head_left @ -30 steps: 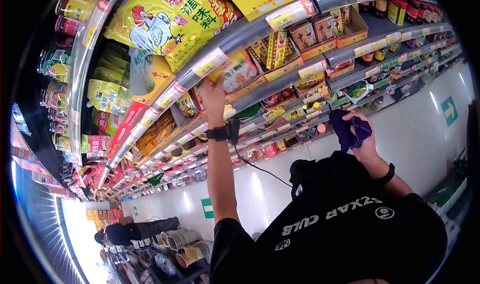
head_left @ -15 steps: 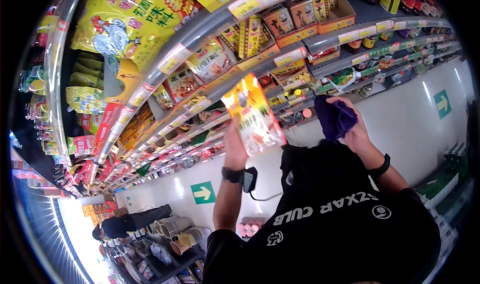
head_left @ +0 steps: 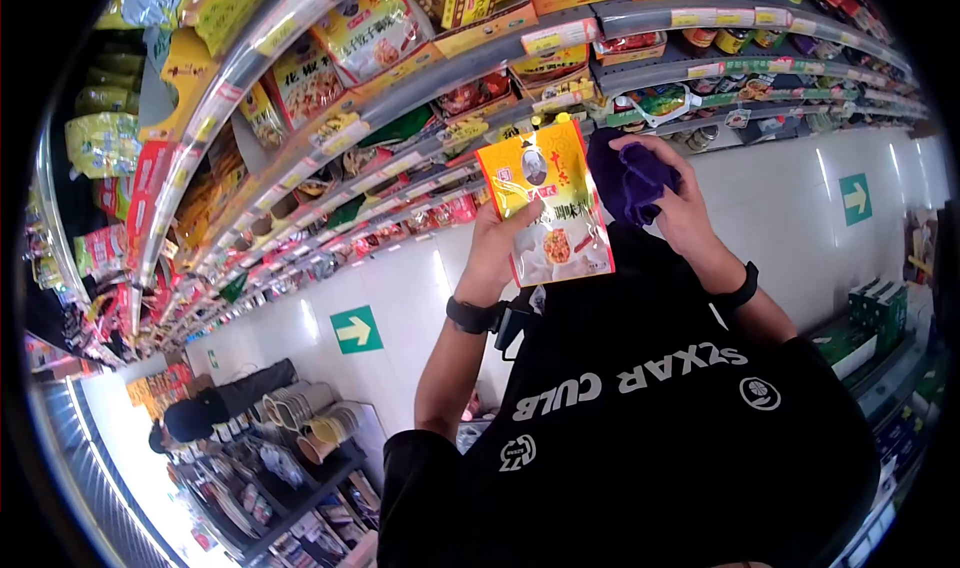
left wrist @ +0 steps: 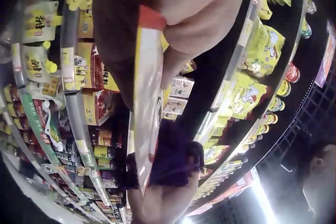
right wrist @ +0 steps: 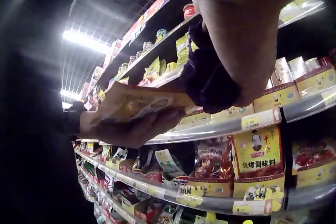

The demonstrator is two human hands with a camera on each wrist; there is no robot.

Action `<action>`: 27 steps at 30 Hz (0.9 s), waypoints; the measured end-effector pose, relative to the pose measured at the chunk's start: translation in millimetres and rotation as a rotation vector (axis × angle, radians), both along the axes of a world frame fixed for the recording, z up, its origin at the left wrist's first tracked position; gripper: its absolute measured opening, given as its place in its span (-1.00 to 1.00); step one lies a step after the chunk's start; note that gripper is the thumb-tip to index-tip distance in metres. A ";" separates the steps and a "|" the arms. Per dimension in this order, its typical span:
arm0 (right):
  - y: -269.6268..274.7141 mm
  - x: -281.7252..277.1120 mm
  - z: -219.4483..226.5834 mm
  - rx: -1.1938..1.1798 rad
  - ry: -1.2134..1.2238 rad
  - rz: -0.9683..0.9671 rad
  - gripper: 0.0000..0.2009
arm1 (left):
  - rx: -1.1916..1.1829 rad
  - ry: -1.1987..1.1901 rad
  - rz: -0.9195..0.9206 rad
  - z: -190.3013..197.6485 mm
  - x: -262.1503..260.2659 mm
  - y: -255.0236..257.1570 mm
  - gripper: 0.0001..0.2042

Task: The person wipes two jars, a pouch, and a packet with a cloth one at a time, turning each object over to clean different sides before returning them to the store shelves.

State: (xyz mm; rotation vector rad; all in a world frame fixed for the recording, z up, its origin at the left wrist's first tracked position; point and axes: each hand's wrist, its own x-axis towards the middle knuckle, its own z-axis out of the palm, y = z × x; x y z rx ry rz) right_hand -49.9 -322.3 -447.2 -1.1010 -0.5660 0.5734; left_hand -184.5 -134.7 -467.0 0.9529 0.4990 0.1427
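Note:
A yellow, white and red seasoning packet (head_left: 548,203) is upright in front of the chest, its printed face up toward the head camera. My left hand (head_left: 497,248) grips it by its left edge, thumb across the front. In the left wrist view the packet (left wrist: 148,98) shows edge-on below the palm. My right hand (head_left: 683,208) holds a bunched dark purple cloth (head_left: 632,180) just right of the packet. The cloth (right wrist: 207,71) hangs from the fingers in the right wrist view, with the packet close beside it.
Shelves (head_left: 440,83) of packets, boxes and jars curve along the front and left. Matching seasoning packets (head_left: 365,33) stand in a shelf box. A person (head_left: 215,408) is at the far left near a rack of stacked buckets (head_left: 300,408). Green boxes (head_left: 875,313) stand at right.
My left hand has drawn the seasoning packet off the shelf and brought it down and right, turning it upright beside the cloth. The right hand still holds the cloth, now nearer the packet.

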 end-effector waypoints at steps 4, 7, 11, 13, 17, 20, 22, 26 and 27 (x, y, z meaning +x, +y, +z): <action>-0.4 1.7 -1.9 -0.019 -0.001 -0.068 -0.62 | 0.018 0.007 0.017 -8.5 -7.9 5.0 -0.72; 1.6 9.3 11.7 -0.082 -0.311 -0.085 -0.56 | -0.272 -0.022 -0.019 2.2 -13.0 2.0 -0.64; 15.3 2.6 38.0 -0.262 -0.801 -0.031 -0.45 | -0.710 -0.204 -0.114 12.3 -10.8 -9.4 -0.49; 28.7 -14.3 28.2 -0.333 -0.960 0.015 -0.46 | -0.837 -0.213 -0.121 32.2 -2.9 -20.6 -0.41; 45.4 -44.0 22.3 -0.281 -1.123 0.118 -0.52 | -0.655 -0.307 -0.093 -1.5 -13.5 -23.0 -0.39; 53.7 -35.4 23.8 -0.276 -1.147 0.075 -0.56 | -0.483 -0.090 0.052 25.0 -7.5 -32.3 -0.31; 55.6 -22.9 28.0 -0.359 -1.099 -0.029 -0.55 | -0.448 -0.176 0.086 40.3 -2.2 -34.9 -0.25; 47.2 -26.4 13.0 -0.325 -1.055 -0.033 -0.54 | -0.483 -0.386 0.124 45.6 -3.5 -27.7 -0.33; 43.3 -37.0 8.3 -0.241 -1.056 0.000 -0.55 | -0.473 -0.422 0.087 45.1 -2.9 -23.5 -0.35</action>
